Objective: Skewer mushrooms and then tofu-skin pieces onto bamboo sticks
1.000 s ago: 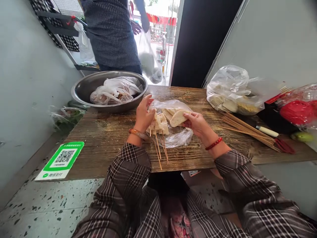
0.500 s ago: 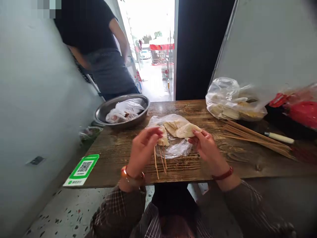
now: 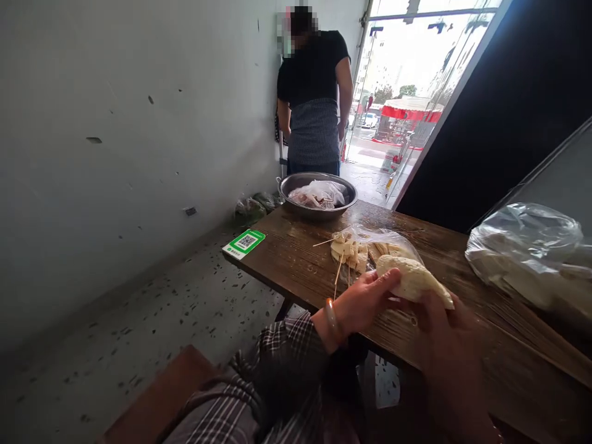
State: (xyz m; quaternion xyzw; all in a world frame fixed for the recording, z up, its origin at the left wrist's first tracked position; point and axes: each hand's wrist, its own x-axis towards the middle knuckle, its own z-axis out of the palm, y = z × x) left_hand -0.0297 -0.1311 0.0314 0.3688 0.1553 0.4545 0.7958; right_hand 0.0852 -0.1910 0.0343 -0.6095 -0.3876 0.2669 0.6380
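A pale, flat oval slice of food, slightly bent, is held between my two hands over the wooden table. My left hand is closed on its near left end, the thumb on top. At the right end, my right hand grips it too; that hand is blurred and its fingers are partly hidden. Just beyond lie folded pale pieces on thin wooden skewers, their bare ends sticking out leftward and toward me. More pale slices rest beside them on a clear plastic bag.
A metal basin with a plastic bag inside stands at the table's far end. A green QR card lies on the left corner. Right are a bag of pale slices and loose skewers. A person stands behind the basin.
The view has swung left. My left hand, apart from the slice earlier, now grips it together with my right hand. The slice has come nearer to me.
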